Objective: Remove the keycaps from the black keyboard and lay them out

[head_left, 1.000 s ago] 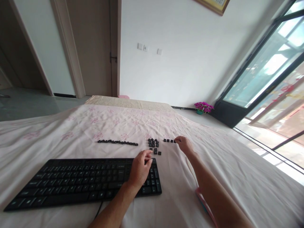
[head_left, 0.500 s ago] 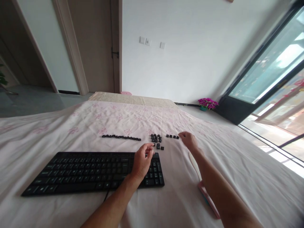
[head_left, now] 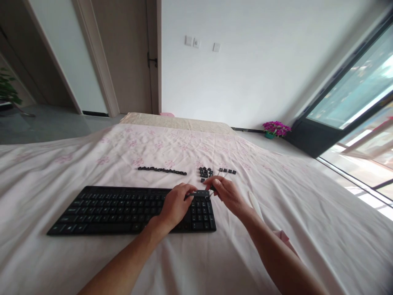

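Note:
A black keyboard (head_left: 116, 211) lies on a pale flowered cloth. My left hand (head_left: 176, 207) rests at its upper right, index finger and thumb closed against the board near the far edge. Over the number pad's top corner, my right hand (head_left: 229, 194) is closed on a small tool with thin wires (head_left: 211, 194), seemingly a keycap puller. Its wires stick out on both sides of the fingers. Just beyond the hands is a cluster of loose black keycaps (head_left: 205, 173), partly hidden by the right hand. A short row of keycaps (head_left: 227, 171) lies to its right.
Farther left, a long line of black keycaps (head_left: 162, 170) lies beyond the keyboard. A pink object (head_left: 283, 236) is partly covered by my right forearm. Past the cloth are a white wall, a brown door (head_left: 123, 57) and a pot of magenta flowers (head_left: 276, 128).
My right hand has come left from the end of the short keycap row to the keyboard's corner. My left hand has drawn back from the loose keycaps onto the keyboard. The view has shifted slightly.

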### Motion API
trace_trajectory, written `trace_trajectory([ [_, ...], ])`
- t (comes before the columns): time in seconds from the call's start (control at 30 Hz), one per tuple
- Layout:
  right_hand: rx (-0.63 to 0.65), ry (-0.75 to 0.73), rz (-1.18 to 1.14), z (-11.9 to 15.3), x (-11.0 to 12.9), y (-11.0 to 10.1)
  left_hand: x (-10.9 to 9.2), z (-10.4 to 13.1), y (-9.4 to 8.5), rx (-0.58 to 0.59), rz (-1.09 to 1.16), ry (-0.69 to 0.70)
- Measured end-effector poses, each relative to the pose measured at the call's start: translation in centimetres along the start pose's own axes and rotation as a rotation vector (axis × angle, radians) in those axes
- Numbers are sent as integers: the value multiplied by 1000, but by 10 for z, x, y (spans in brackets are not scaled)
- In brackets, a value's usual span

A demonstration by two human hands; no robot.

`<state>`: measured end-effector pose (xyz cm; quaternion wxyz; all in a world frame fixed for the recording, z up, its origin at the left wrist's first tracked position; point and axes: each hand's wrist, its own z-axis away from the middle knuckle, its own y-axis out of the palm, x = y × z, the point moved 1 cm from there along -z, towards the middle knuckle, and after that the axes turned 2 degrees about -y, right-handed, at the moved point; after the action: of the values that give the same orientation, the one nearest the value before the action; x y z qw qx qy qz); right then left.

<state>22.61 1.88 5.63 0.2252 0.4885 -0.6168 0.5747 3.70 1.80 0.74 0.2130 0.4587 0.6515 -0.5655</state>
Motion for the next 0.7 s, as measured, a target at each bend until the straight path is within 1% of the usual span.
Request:
trace_trajectory([
  [0.1,48,-9,-62,5,-2,16,4,4,-2,32,-22,18],
  [0.2,54,-34,-55,7,-6,26,5,4,-4,85,3,38],
  [0.33,38,-62,-43,7,-7,33,5,1,-11,149,28,41],
  [0.5,102,-96,12,4,2,42,4,0,-19,206,-10,77],
  [0.6,122,-154,53,3,4,48,5,-1,-20,242,-14,114],
  [0.7,120,-208,56,4,-1,53,8,-2,-19,275,-14,142],
])
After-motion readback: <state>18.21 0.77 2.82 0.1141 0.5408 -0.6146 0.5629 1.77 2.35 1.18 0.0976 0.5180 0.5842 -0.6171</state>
